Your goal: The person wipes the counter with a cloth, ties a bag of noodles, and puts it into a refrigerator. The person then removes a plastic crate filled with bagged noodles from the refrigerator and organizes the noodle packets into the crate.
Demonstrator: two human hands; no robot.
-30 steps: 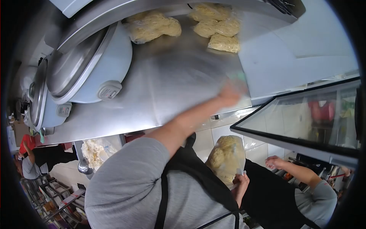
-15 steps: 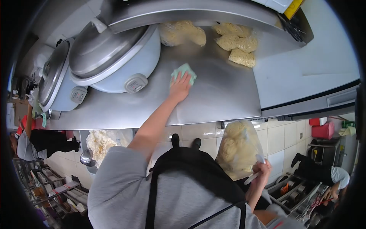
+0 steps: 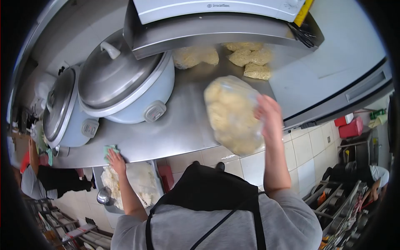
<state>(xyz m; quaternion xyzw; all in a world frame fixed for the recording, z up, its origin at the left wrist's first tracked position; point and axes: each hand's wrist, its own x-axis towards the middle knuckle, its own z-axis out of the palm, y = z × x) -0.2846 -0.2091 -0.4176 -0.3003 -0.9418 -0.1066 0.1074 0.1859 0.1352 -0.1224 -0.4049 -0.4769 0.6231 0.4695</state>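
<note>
My left hand lies over a pale green cloth at the front edge of the steel counter, its fingers pressed on the cloth. My right hand is closed on the side of a large clear plastic bag full of pale yellow lumps that look like noodles. The bag is held up over the right part of the counter, its lower end past the front edge. Motion blurs the right fingers slightly.
Two big rice cookers stand at the left. Smaller noodle bags lie under a steel shelf. Below the counter sits a tub of white food with a ladle. Other people are on both sides.
My left hand has slid the cloth from the counter's middle to its front left edge. My right hand has brought the big bag from beside my body up over the counter.
</note>
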